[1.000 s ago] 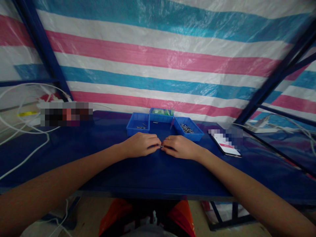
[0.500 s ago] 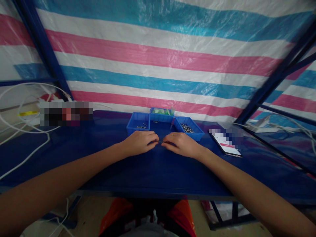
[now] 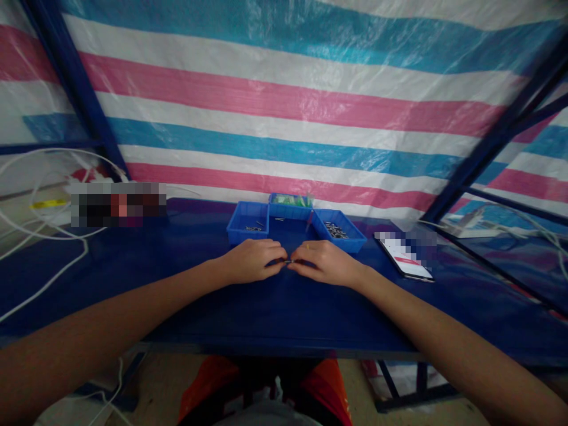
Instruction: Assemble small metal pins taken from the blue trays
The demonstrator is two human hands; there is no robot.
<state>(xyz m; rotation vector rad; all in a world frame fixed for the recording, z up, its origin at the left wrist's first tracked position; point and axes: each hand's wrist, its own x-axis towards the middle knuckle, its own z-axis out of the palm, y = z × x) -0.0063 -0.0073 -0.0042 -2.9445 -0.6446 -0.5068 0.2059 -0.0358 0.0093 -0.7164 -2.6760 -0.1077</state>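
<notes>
Over the blue table [image 3: 275, 307], my left hand [image 3: 254, 261] and my right hand [image 3: 326, 262] meet almost fingertip to fingertip. Both are closed in a pinch on one small, thin metal pin [image 3: 289, 261], which bridges the short gap between them. Most of the pin is hidden by the fingers, so its exact kind is unclear. Just behind my left hand is a blue bin [image 3: 239, 222] with a few small metal pieces [image 3: 254, 229] in it. Beyond my right hand, another blue bin [image 3: 355, 239] holds a pile of small metal parts [image 3: 336, 230].
Farther back stands a third blue bin [image 3: 290, 209] with green-and-clear plastic packets [image 3: 288, 200]. Loose metal pins [image 3: 279, 219] lie before it. A phone [image 3: 404, 257] rests at the right. White cables [image 3: 66, 269] run along the left; a striped plastic sheet [image 3: 284, 106] hangs behind.
Both hands have dropped slightly toward me, and the fingertips have come closer together around the pin. The bins and phone stay where they were.
</notes>
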